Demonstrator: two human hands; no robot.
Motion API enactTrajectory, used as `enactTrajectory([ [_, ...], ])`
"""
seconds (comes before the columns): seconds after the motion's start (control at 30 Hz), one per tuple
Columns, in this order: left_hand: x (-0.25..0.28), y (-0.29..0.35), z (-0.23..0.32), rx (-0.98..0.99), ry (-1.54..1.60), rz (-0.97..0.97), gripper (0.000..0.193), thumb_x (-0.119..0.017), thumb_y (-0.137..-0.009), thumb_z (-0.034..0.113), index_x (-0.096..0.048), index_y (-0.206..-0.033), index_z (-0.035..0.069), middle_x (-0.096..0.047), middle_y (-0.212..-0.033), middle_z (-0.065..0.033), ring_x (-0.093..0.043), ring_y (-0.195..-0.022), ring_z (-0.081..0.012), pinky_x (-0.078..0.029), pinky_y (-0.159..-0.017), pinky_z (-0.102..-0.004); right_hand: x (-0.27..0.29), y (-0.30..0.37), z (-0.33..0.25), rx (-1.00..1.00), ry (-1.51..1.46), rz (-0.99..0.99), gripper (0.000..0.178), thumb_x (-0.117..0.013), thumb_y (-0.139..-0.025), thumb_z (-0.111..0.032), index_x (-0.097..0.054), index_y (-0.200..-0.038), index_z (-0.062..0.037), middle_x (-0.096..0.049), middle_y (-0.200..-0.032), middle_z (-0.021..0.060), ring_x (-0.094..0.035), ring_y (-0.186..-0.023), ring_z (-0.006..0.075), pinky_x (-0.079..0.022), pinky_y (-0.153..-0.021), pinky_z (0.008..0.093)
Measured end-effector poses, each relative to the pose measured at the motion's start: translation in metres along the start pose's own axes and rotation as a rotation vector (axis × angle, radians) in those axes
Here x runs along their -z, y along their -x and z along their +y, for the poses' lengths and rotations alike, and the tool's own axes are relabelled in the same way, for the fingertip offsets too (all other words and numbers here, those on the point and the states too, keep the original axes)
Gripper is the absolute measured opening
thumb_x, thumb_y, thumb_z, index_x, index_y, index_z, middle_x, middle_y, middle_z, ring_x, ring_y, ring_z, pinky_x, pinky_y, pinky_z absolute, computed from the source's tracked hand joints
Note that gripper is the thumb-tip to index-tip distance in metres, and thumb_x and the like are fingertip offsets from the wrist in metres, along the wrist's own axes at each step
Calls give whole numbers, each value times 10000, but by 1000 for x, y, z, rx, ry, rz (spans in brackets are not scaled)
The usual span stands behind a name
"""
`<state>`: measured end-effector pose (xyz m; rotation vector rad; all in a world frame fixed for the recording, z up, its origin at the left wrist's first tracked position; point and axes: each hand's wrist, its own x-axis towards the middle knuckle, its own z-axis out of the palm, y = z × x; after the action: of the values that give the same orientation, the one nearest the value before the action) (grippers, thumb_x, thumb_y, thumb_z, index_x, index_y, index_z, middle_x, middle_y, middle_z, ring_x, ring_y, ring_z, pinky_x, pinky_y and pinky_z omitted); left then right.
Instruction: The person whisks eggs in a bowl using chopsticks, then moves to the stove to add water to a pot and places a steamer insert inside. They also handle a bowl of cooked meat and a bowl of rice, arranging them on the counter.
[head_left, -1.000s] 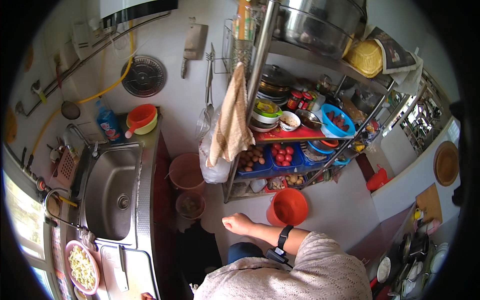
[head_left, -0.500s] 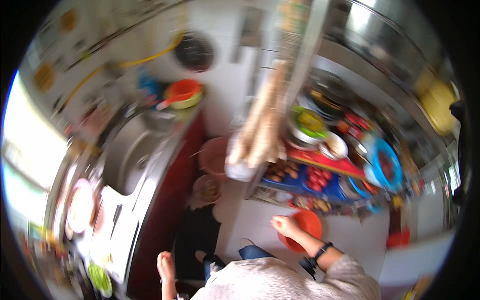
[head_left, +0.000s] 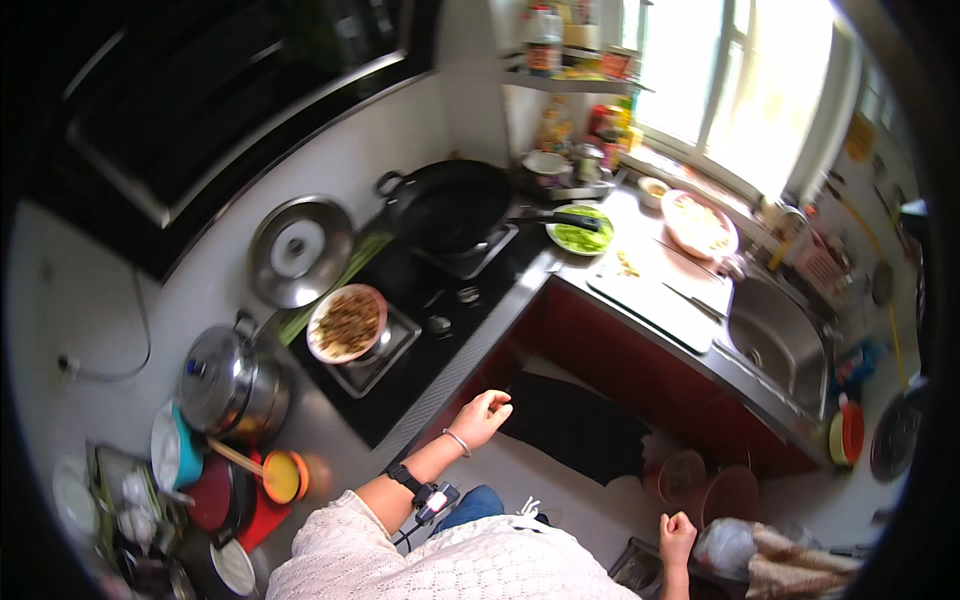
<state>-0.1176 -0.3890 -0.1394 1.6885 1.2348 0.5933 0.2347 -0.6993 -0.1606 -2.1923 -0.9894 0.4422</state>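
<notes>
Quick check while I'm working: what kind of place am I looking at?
Most likely a small home kitchen: there is a stove with a black wok on it, a metal sink under the window side, and a white cutting board between them.

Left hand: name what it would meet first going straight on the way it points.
The left hand would probably meet the dark red cabinet front first, though depth is unclear.
</notes>
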Motion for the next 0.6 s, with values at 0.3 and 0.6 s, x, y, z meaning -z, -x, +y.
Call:
enactTrajectory([
  [0.3, 134, 169, -121, 208, 165, 350, 250, -592, -931, 209, -604, -1117, 42, -644, -932, -36, -600, -783, -103, -512, -732, -263, -156, -65, -218, 400, -89, -495, 309, -704, -843, -158, -441, -721, -49, -495, -609, 27, -403, -553, 101, -382, -502, 269],
  [0.6, 189, 288, -152, 343, 304, 720, 211, -602, -928, 169, -612, -1087, 30, -651, -897, -50, -613, -790, -100, -509, -707, -249, -387, -69, -415, 68, -715, -1127, 560, -601, -942, -220, -379, -1376, 55, -537, -1279, 145, -575, -1104, 195, -494, -910, 304],
])
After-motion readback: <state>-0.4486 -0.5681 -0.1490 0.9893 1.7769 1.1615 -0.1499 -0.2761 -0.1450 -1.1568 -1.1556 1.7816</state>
